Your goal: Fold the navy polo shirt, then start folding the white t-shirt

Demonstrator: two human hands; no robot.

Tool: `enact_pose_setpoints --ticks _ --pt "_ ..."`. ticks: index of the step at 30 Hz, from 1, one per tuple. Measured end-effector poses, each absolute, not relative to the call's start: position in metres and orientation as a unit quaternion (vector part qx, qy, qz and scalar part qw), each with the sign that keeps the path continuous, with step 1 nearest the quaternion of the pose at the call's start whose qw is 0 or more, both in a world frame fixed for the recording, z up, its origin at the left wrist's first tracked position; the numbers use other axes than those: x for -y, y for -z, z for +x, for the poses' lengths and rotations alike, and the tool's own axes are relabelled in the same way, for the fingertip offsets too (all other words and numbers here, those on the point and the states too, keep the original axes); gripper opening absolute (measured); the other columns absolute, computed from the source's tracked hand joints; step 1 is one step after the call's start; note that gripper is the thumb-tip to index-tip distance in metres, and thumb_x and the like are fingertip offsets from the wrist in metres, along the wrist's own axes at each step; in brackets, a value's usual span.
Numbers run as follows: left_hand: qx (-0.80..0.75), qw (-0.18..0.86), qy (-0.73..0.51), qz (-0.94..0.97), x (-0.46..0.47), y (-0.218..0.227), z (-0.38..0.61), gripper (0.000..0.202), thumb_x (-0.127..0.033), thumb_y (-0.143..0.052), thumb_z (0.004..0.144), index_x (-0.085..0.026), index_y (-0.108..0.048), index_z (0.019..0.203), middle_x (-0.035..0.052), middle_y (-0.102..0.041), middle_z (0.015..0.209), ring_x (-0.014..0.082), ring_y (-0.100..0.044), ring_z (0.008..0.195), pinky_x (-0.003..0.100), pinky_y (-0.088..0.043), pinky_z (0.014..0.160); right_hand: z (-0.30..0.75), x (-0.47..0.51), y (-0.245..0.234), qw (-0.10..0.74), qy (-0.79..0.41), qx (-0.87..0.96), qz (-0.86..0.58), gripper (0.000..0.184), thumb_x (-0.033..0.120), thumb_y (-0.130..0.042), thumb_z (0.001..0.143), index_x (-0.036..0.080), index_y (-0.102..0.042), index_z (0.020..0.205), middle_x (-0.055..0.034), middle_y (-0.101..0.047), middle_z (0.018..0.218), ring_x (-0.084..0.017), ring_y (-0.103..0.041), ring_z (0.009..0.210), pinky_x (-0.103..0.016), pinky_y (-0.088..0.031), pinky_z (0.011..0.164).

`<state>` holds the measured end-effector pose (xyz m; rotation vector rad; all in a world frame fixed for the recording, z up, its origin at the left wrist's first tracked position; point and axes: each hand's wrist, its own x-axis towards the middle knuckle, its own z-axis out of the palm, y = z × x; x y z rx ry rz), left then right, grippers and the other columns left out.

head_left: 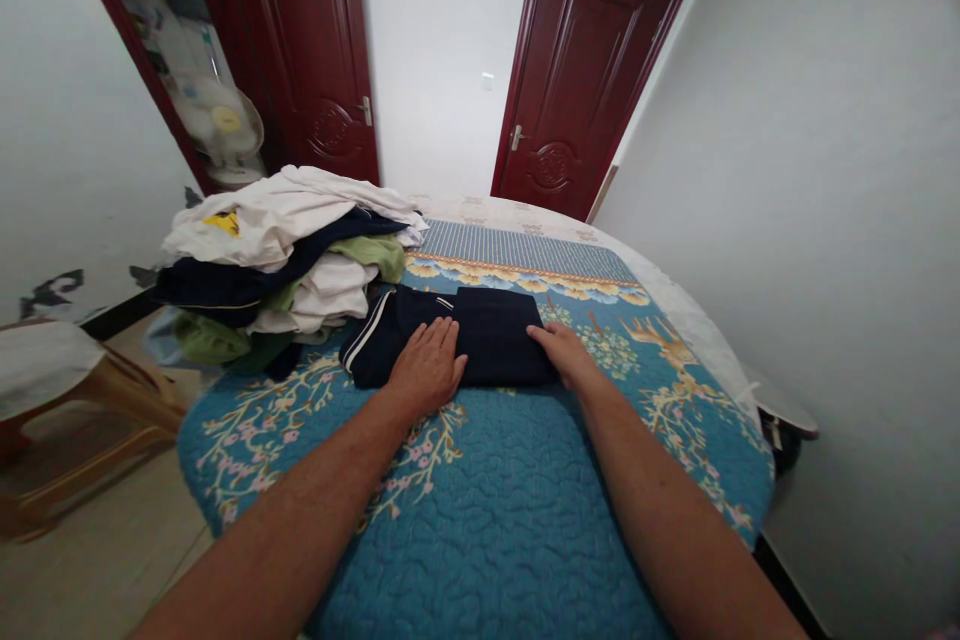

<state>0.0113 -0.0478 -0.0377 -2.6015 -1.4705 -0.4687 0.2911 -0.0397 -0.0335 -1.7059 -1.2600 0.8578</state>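
Observation:
A dark navy shirt (499, 330) lies folded into a long rectangle on the blue quilted cloth (480, 480). White stripes run along its left end, and a small white mark shows near its top edge. My left hand (429, 365) rests flat on the shirt, left of the middle, with the fingers stretched out. At the right end, my right hand (561, 350) holds the shirt's folded edge. Its thumb side touches the fabric, while the other fingers are mostly hidden.
A heap of clothes (300, 220) in white, navy and green sits at the table's left. A stool (82, 390) stands beside the table at left. Behind are a fan (221, 120) and two dark red doors (577, 60). A white wall (825, 170) runs along the right.

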Motion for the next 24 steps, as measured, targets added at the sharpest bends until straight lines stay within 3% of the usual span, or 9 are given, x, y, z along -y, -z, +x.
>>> enact_pose_setpoints --ticks 4,8,13,20,24 --pt "0.484 0.049 0.179 -0.855 0.048 0.035 0.01 0.061 -0.042 -0.043 0.105 -0.009 -0.052 0.155 0.0191 -0.053 0.161 0.033 -0.044 0.153 0.049 -0.029 0.129 0.283 0.04 0.032 0.422 -0.317 0.496 -0.69 0.033 0.049 -0.064 0.081 0.021 -0.069 0.097 -0.0083 -0.077 0.091 -0.027 -0.071 0.086 -0.036 -0.055 0.075" --pt "0.488 0.061 0.249 -0.834 0.049 0.02 0.003 0.05 -0.038 -0.049 0.102 -0.017 -0.062 0.146 0.0155 -0.062 0.152 0.0324 -0.048 0.149 0.053 -0.027 0.13 0.284 0.038 0.027 0.418 -0.288 0.504 -0.699 0.028 0.046 -0.059 0.08 0.022 -0.067 0.092 -0.0062 -0.075 0.087 -0.026 -0.069 0.083 -0.033 -0.052 0.071" --pt "0.55 0.088 0.329 -0.762 0.046 0.003 -0.017 0.044 -0.032 -0.048 0.102 -0.017 -0.065 0.14 0.016 -0.067 0.143 0.033 -0.054 0.141 0.056 -0.03 0.126 0.314 0.039 0.01 0.414 -0.244 0.517 -0.708 0.025 0.045 -0.059 0.077 0.022 -0.066 0.085 -0.0053 -0.071 0.08 -0.024 -0.065 0.075 -0.031 -0.047 0.066" --pt "0.593 0.035 0.326 -0.736 0.026 0.021 -0.029 0.043 -0.031 -0.049 0.1 -0.013 -0.067 0.135 0.0171 -0.073 0.13 0.0309 -0.065 0.123 0.045 -0.047 0.112 0.409 0.057 -0.015 0.386 -0.195 0.534 -0.726 0.03 0.049 -0.062 0.075 0.021 -0.068 0.086 -0.001 -0.067 0.074 -0.021 -0.062 0.072 -0.03 -0.041 0.064" --pt "0.596 -0.057 0.296 -0.744 0.027 0.025 -0.018 0.044 -0.032 -0.051 0.1 -0.018 -0.066 0.139 0.0112 -0.079 0.114 0.0269 -0.072 0.108 0.038 -0.052 0.101 0.428 0.065 -0.027 0.373 -0.208 0.523 -0.737 0.028 0.05 -0.062 0.075 0.023 -0.065 0.082 0.0002 -0.064 0.068 -0.021 -0.059 0.065 -0.03 -0.039 0.06"
